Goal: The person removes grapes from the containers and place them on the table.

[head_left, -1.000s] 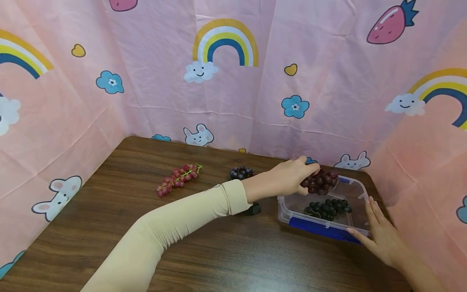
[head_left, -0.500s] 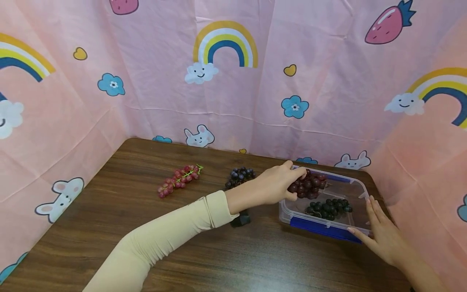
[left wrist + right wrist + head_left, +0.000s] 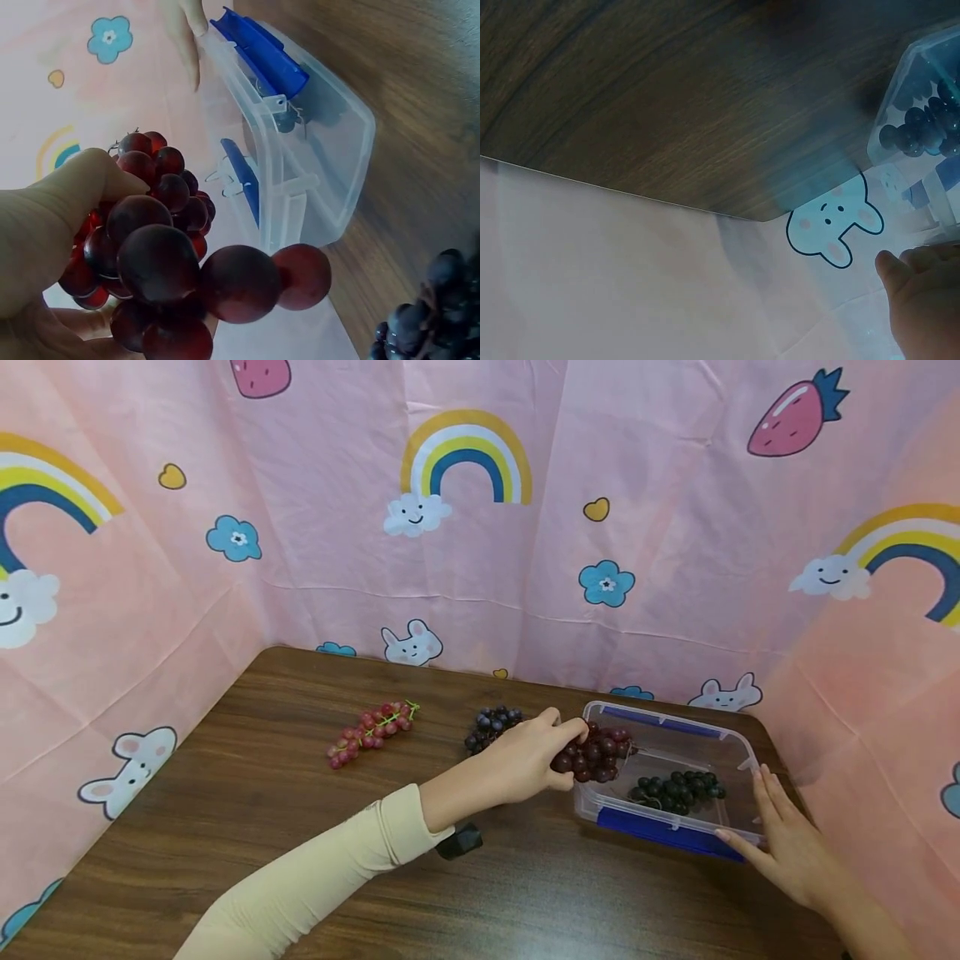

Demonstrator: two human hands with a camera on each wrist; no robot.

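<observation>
My left hand grips a bunch of dark red grapes over the left end of a clear plastic box with blue clips. In the left wrist view the thumb and fingers wrap round the red grapes, several of which hang out past the hand. Inside the box lies a bunch of black grapes. At the box's right end rests my right hand, fingers straight along the wall and thumb at the front corner. The right wrist view shows only part of that hand.
Pinkish-red grapes on a green stem lie on the wooden table at the left. Behind my left hand sits a bunch of dark blue grapes, partly covered by it. A patterned pink cloth hangs around the table.
My left hand has moved left with the dark red grapes, from above the middle of the box to its left rim. The right hand has stayed on the box's right end.
</observation>
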